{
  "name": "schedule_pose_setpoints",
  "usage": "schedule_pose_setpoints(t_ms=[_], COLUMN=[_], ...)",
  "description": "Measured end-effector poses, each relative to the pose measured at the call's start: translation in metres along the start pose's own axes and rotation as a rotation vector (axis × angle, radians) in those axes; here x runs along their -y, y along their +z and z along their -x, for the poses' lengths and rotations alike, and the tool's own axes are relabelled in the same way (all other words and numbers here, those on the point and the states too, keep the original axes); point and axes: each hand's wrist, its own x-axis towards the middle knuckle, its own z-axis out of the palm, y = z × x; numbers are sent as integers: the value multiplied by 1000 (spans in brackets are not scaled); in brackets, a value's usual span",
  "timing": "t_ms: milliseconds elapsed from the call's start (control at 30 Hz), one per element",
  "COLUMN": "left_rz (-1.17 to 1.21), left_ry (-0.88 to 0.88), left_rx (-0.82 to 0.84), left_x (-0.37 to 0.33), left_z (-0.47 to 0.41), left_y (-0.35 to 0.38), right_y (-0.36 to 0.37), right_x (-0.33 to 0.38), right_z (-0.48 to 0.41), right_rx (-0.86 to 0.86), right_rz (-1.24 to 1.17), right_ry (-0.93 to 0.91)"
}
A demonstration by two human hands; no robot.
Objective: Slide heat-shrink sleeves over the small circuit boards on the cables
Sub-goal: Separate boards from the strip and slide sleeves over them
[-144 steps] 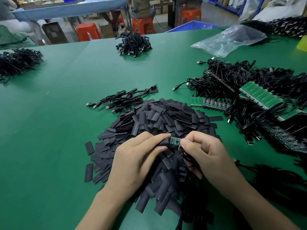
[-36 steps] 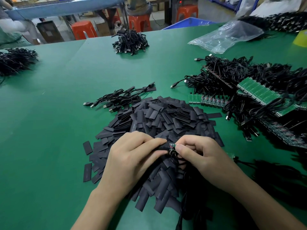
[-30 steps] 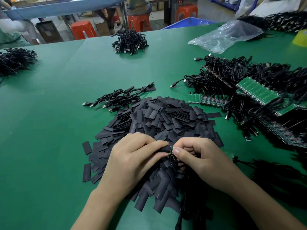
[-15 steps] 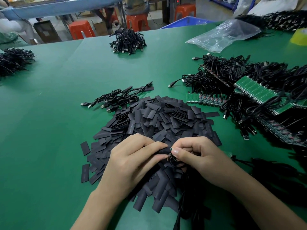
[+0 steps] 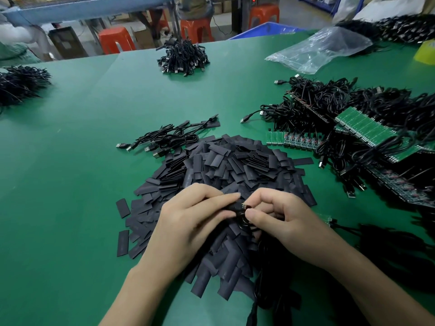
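Note:
Over a large pile of flat black heat-shrink sleeves [image 5: 235, 165], my left hand [image 5: 188, 220] pinches one black sleeve [image 5: 235, 206] between thumb and forefinger. My right hand [image 5: 277, 215] pinches the cable end right beside it. Only a sliver of the small circuit board [image 5: 243, 205] shows at the sleeve's mouth. The black cable [image 5: 266, 285] hangs down below my right hand.
Green table [image 5: 70, 184]. A few loose USB cables [image 5: 164, 140] lie behind the pile. Tangled cables with green board strips [image 5: 364, 128] fill the right side. Cable bundles sit at the back [image 5: 183, 57] and far left [image 5: 21, 83]; a clear plastic bag [image 5: 322, 50] lies back right.
The green board, plainly exposed between my hands earlier, has gone almost fully inside the sleeve. My two hands have closed together.

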Motion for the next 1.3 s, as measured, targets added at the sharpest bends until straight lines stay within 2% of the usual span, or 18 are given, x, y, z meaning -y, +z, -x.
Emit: schedule_pose_setpoints(t_ms=[233,367,433,667,800,900,1000,1067,1133,1233,1300], left_rz=[65,278,350,332,374,471,673,811,920,1025,1042], left_ry=[-217,-461,-522,-452,-441,-496,-636,-723,-761,-740,-708], left_rx=[-232,-346,-380,-372,-358,-357,-379,-383,-382,-387,-380], left_x=[-9,-14,-14,-17,-18,-19,-22,-23,-21,-19,-19], left_z=[-3,0,1,0,0,0,-5,-8,-9,-10,-10], left_y=[2,10,13,16,15,14,15,14,12,10,9], right_y=[5,10,13,21,21,20,21,22,22,20,20], right_x=[1,2,2,1,-3,-6,-7,-8,-7,-5,-4], right_z=[1,2,3,4,4,3,3,3,3,3,3], right_rx=[-106,-171,-208,-338,-422,-517,-574,-553,-503,-447,-443], right_rz=[3,40,76,169,354,527,622,610,498,291,255], right_ry=[-31,-81,-106,-208,-257,-314,-405,-417,-352,-256,-245])
